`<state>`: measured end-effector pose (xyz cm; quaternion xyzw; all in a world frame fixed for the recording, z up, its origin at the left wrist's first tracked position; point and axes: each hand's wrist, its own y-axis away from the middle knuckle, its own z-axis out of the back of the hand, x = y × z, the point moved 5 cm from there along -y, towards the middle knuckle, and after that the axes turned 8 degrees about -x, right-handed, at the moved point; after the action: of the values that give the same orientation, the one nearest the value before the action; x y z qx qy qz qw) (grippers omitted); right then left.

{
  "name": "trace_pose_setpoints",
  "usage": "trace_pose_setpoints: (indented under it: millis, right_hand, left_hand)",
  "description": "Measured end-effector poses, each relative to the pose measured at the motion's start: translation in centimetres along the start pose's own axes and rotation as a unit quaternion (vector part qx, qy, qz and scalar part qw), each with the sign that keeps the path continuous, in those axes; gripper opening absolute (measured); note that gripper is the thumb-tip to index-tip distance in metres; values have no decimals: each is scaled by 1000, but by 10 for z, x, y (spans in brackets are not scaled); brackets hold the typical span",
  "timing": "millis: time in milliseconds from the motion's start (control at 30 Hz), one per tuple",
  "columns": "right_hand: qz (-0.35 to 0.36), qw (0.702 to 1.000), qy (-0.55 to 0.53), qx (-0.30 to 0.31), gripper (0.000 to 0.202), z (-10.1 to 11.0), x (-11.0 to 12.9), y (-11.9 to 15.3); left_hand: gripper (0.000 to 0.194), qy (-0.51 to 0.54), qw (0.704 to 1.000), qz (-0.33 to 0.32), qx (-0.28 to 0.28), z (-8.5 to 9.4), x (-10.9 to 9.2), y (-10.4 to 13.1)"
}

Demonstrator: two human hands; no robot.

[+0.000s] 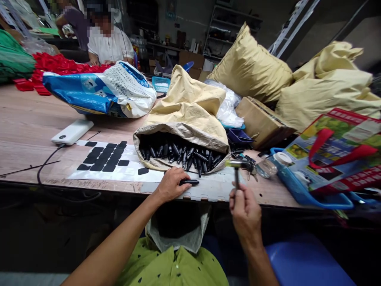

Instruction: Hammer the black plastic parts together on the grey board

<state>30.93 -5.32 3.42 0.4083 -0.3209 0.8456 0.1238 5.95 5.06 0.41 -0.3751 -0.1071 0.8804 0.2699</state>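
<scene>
My left hand (173,184) rests at the table's front edge, its fingers closed on a black cylindrical part (189,182) that lies on a grey sheet (218,186). My right hand (245,206) grips the handle of a small hammer (237,163), raised to the right of the part, with its head up. Behind my hands, a beige sack (186,101) lies with its mouth toward me, full of black cylindrical parts (184,155). To the left, black rounded pads (104,158) sit in rows on a white sheet (132,176). An open bag (178,234) hangs below the table edge at my lap.
A white power bank (73,132) with a cable is at the left. Behind it are a blue and white bag (101,89) and red material (65,65). Keys (252,169), a bottle (266,167) and a blue basket (300,188) stand right. Two people are across the table.
</scene>
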Motion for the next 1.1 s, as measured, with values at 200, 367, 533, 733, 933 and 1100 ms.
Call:
trace_pose_setpoints:
  millis: [200,367,533,733,933,1100]
  right_hand:
    - [117,984,-43,126,44,-39,55,41]
    - [176,976,22,130,51,-45,60,56]
    - [166,973,70,145,50,-44,53,58]
    - [161,980,53,103,49,-35,51,52]
    - [145,986,42,75,42,-25,37,42]
    - [95,987,126,-43,41,3,15,6]
  left_hand:
    - [15,13,1000,3,6,0,2,1]
    - [13,20,1000,14,12,1,2,-1]
    - [11,15,1000,11,8,-1,3,-1]
    - [12,17,1000,16,-4,-1,3,1]
    - [13,7,1000,28,-2,1,1,0]
    - [14,-2,999,30,-13,2,-2,-1]
